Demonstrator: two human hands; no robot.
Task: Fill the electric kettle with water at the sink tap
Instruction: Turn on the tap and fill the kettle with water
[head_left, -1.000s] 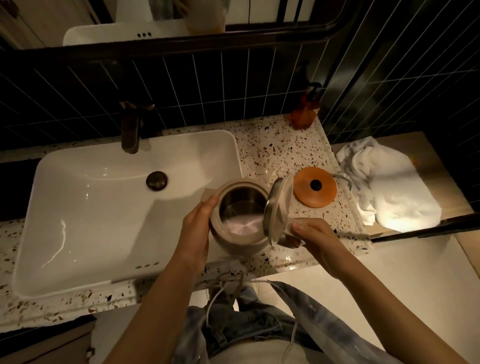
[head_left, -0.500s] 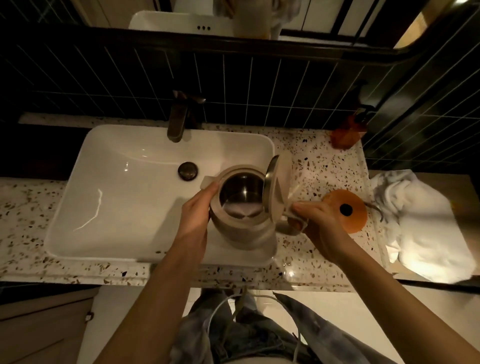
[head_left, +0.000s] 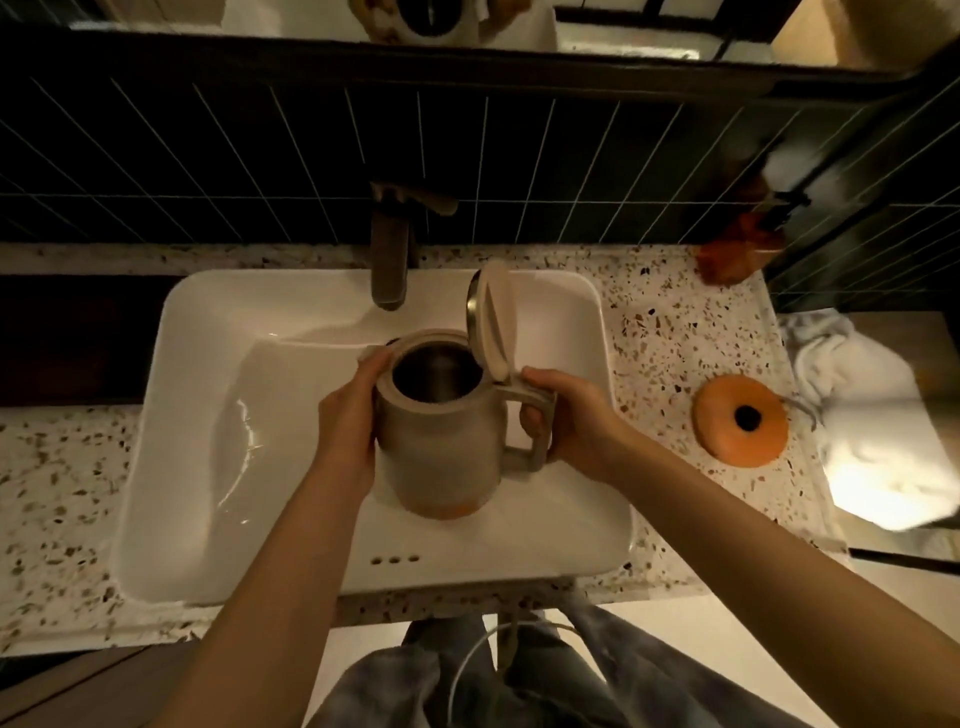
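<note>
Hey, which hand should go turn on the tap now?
Probably the left hand. It only steadies the kettle body and sits closer to the tap, while the right hand has the handle in its grip.

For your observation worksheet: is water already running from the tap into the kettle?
No: the tap shows no stream, and the open kettle is held over the sink nearer than the spout.
</note>
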